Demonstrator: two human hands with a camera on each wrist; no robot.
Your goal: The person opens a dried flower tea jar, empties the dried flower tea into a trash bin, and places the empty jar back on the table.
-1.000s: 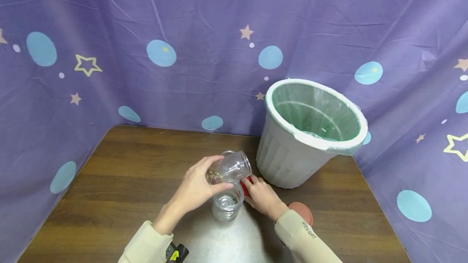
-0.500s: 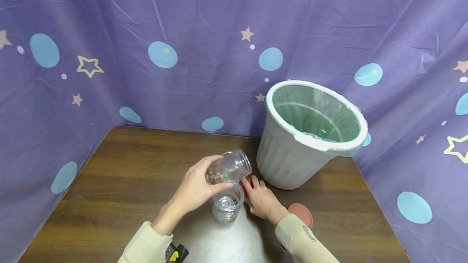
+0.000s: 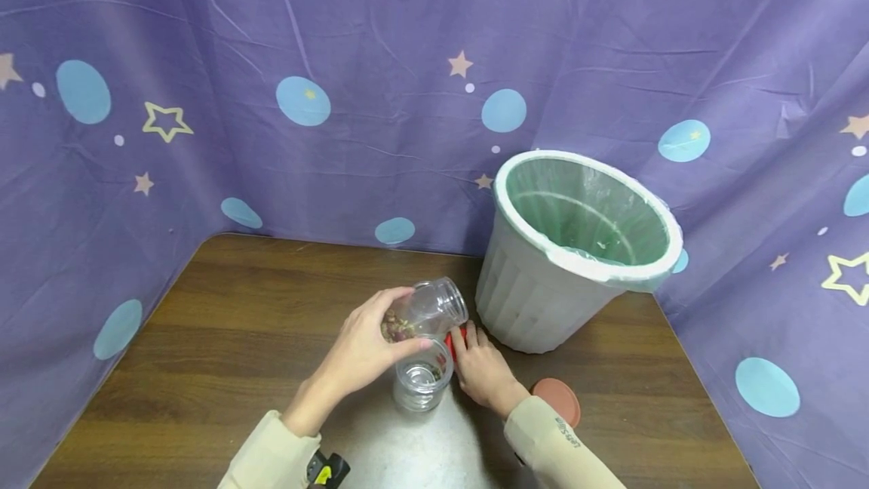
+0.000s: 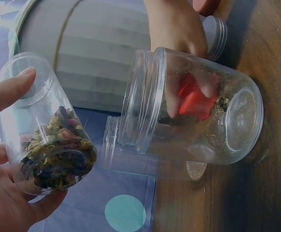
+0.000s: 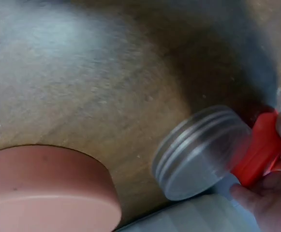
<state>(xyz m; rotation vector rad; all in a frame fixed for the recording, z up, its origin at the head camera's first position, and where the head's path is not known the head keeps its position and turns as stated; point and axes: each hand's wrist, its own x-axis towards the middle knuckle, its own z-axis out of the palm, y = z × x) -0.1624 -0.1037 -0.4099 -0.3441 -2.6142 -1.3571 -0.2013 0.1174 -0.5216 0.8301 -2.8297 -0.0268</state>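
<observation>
My left hand (image 3: 363, 349) grips a clear plastic jar (image 3: 434, 308), tilted with its mouth to the right. Dried flower buds (image 4: 60, 152) lie heaped at its closed end. Below it a wider clear jar (image 3: 416, 391) stands open on the table, with a few bits inside near its base. Another clear jar (image 4: 110, 145) is partly hidden behind that one. My right hand (image 3: 485, 372) pinches a red object (image 5: 260, 150) close beside the wide jar; its kind is unclear. A clear threaded piece (image 5: 200, 152) adjoins the red object in the right wrist view.
A large pale bin (image 3: 523, 300) with a green liner stands at the back right. A pinkish-brown round lid (image 3: 558, 401) lies beside my right wrist. Purple patterned cloth (image 3: 380, 96) hangs behind the wooden table (image 3: 237, 323).
My right hand has shifted slightly left and its fingers have changed position on the red object. The left hand and tilted jar stay almost still.
</observation>
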